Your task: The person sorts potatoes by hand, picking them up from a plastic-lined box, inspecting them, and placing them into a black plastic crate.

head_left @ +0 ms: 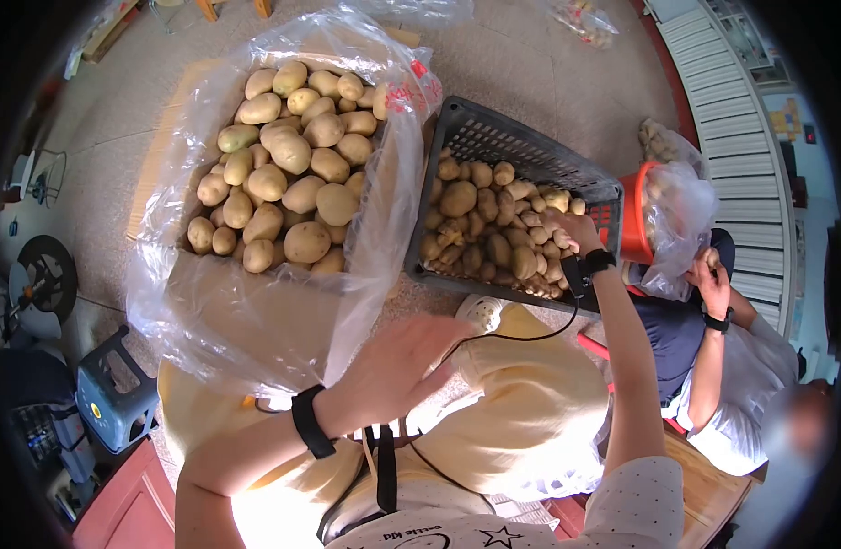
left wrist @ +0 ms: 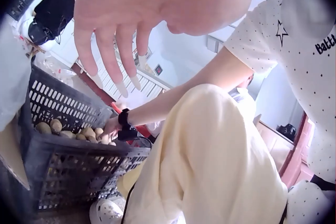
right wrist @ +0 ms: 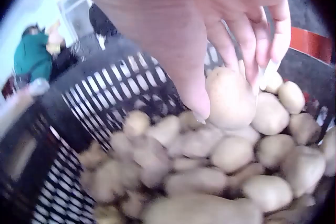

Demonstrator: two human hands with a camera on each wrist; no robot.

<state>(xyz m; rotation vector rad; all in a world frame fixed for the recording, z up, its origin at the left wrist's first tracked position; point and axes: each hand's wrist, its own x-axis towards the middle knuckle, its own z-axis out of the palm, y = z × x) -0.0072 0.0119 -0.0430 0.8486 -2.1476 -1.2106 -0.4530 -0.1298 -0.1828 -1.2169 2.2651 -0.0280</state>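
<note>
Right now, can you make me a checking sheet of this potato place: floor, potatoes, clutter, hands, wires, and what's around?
Surface: grey floor, under the box and crate.
Job's things: potatoes in a plastic-lined box; more in the black crate.
Clutter: red bucket with a clear bag; blue stool.
Hands: right hand grips a potato in the crate; left hand is open, above the lap.
Cables: one black cable, from the right wrist.
Surroundings: another person beside the bucket; a wheel at the far left.

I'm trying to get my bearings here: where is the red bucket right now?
In the head view, the red bucket is on the right, beside the right end of the black crate, with a clear plastic bag covering part of it.
</note>
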